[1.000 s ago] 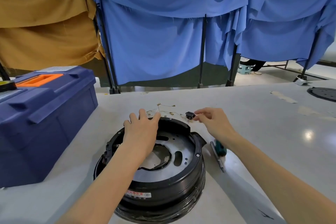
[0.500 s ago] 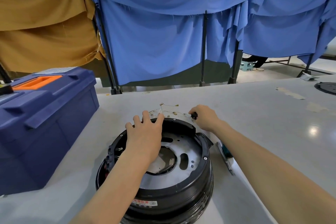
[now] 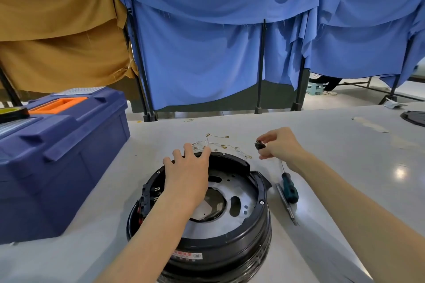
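Fingers spread flat, the left grip steadied the cooker base; the right grip pinched a small black part clear of it.

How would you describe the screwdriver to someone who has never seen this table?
Find the round black base on the table. The screwdriver lies just right of it, beside a thin grey tool; only it has a teal handle.
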### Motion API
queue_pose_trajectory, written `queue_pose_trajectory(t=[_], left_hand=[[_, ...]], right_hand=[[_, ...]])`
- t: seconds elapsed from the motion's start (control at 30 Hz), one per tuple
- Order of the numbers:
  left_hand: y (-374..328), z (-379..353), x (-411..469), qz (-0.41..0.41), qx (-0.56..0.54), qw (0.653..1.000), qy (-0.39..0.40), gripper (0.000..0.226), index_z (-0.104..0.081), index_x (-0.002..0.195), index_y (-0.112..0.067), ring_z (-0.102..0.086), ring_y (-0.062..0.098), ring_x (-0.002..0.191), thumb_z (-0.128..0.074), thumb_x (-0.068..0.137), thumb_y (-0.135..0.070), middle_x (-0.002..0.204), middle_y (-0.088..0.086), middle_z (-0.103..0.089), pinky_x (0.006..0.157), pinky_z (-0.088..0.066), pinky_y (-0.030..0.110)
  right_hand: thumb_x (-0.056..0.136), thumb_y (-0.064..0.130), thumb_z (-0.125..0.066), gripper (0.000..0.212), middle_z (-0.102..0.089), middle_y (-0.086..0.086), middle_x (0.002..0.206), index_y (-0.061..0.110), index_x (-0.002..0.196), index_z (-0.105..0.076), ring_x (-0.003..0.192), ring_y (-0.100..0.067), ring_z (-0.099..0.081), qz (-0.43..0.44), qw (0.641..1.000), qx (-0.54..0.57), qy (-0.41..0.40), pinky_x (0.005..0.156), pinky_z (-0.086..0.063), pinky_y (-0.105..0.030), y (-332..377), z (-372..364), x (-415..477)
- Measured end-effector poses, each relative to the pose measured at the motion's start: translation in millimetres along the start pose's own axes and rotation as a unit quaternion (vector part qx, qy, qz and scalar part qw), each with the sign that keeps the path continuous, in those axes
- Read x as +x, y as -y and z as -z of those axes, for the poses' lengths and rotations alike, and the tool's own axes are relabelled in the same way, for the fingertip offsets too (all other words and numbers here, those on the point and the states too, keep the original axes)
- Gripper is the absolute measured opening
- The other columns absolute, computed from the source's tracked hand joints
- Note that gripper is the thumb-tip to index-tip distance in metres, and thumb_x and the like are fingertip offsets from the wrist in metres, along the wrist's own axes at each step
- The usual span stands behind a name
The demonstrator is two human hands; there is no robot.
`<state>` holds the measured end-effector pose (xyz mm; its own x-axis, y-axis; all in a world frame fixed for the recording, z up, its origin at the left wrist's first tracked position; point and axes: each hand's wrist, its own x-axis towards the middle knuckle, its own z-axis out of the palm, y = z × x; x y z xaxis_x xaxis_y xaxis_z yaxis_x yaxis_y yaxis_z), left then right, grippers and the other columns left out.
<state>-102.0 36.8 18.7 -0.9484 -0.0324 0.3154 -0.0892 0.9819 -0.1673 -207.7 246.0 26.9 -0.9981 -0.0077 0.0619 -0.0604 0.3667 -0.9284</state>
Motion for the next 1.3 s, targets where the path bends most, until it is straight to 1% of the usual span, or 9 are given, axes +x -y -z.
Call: queue_pose_trajectory(t=[0.17, 0.33, 0.43, 0.57, 0.7, 0.87, 1.0, 1.1, 1.3], left_hand=[[-0.6, 2.4, -0.3, -0.024, -0.047, 0.998, 0.016, 0.043, -0.027, 0.143, -0.018, -0.039, 0.029, 0.127, -0.038, 0.102, -0.024, 0.142, 0.010, -0.035, 0.103, -0.035, 0.046], [-2.0, 5.1, -0.6, -0.085, -0.137, 0.987, -0.029, 0.045, -0.027, 0.148, -0.018, -0.040, 0.023, 0.129, -0.033, 0.104, -0.024, 0.144, 0.004, -0.039, 0.110, -0.027, 0.033], [-5.3, 10.0, -1.9, -0.118, -0.215, 0.967, -0.063, 0.044, -0.029, 0.148, -0.022, -0.043, 0.019, 0.125, -0.035, 0.104, -0.025, 0.140, -0.001, -0.045, 0.104, -0.027, 0.027], [-6.8, 12.6, -2.2, -0.124, -0.298, 0.943, -0.081, 0.027, -0.053, 0.127, -0.022, -0.051, 0.016, 0.113, -0.042, 0.103, -0.026, 0.122, -0.005, -0.058, 0.099, -0.036, 0.031], [-7.8, 14.6, -0.8, -0.079, -0.389, 0.917, -0.046, 0.015, -0.059, 0.110, -0.020, -0.059, 0.017, 0.094, -0.048, 0.100, -0.025, 0.097, -0.004, -0.066, 0.087, -0.049, 0.039], [-11.3, 22.4, 3.6, -0.033, -0.493, 0.869, 0.033, 0.014, -0.063, 0.087, -0.019, -0.067, 0.014, 0.070, -0.055, 0.097, -0.012, 0.076, 0.001, -0.070, 0.073, -0.057, 0.028], [-21.5, 31.6, 11.6, 0.000, -0.562, 0.821, 0.102, 0.013, -0.064, 0.088, -0.010, -0.068, 0.018, 0.060, -0.055, 0.097, -0.009, 0.076, 0.010, -0.072, 0.062, -0.056, 0.026], [-31.1, 32.2, 12.4, 0.025, -0.601, 0.792, 0.100, 0.013, -0.063, 0.089, -0.008, -0.066, 0.015, 0.052, -0.055, 0.098, -0.013, 0.073, 0.011, -0.072, 0.044, -0.042, 0.013], [-40.9, 20.9, 4.3, 0.012, -0.612, 0.789, 0.059, 0.014, -0.064, 0.090, -0.011, -0.069, 0.018, 0.056, -0.054, 0.097, -0.007, 0.072, 0.011, -0.072, 0.051, -0.045, 0.014]], right_hand=[[0.070, -0.016, -0.073, 0.034, -0.073, -0.009, 0.094, 0.007, 0.095, -0.074, 0.067, -0.025, -0.074, 0.045, 0.997, 0.018, 0.062, 0.063, -0.055, -0.018, 16.9, 16.8, -43.3], [0.068, -0.012, -0.077, 0.033, -0.075, 0.003, 0.075, 0.010, 0.092, -0.074, 0.065, -0.021, -0.073, 0.067, 0.995, -0.014, 0.079, 0.067, -0.044, -0.018, 25.9, 17.4, -70.2], [0.067, -0.006, -0.082, 0.032, -0.073, 0.000, 0.063, 0.015, 0.090, -0.075, 0.064, -0.017, -0.071, 0.083, 0.992, -0.036, 0.091, 0.069, -0.042, -0.020, 30.8, 13.5, -77.2], [0.066, 0.002, -0.086, 0.030, -0.073, -0.010, 0.068, 0.019, 0.089, -0.076, 0.073, -0.027, -0.072, 0.090, 0.989, -0.047, 0.110, 0.073, -0.047, -0.023, 33.0, 10.9, -79.1], [0.066, 0.002, -0.086, 0.029, -0.072, -0.001, 0.064, 0.021, 0.086, -0.076, 0.070, -0.024, -0.069, 0.101, 0.985, -0.056, 0.125, 0.075, -0.050, -0.028, 33.6, 13.0, -77.1], [0.066, 0.003, -0.086, 0.029, -0.074, -0.012, 0.081, 0.024, 0.083, -0.077, 0.071, -0.019, -0.068, 0.109, 0.980, -0.063, 0.154, 0.082, -0.055, -0.035, 33.1, 13.5, -74.8], [0.064, 0.001, -0.086, 0.030, -0.074, -0.014, 0.084, 0.024, 0.081, -0.077, 0.078, -0.026, -0.070, 0.115, 0.977, -0.063, 0.167, 0.076, -0.058, -0.032, 30.5, 15.0, -70.5], [0.063, 0.001, -0.086, 0.030, -0.074, -0.013, 0.084, 0.025, 0.078, -0.077, 0.084, -0.026, -0.070, 0.112, 0.976, -0.064, 0.175, 0.071, -0.057, -0.026, 27.7, 17.0, -66.8], [0.065, -0.001, -0.085, 0.034, -0.075, 0.001, 0.082, 0.030, 0.076, -0.077, 0.080, -0.019, -0.072, 0.110, 0.976, -0.047, 0.183, 0.054, -0.050, -0.009, 22.2, 17.3, -60.3]])
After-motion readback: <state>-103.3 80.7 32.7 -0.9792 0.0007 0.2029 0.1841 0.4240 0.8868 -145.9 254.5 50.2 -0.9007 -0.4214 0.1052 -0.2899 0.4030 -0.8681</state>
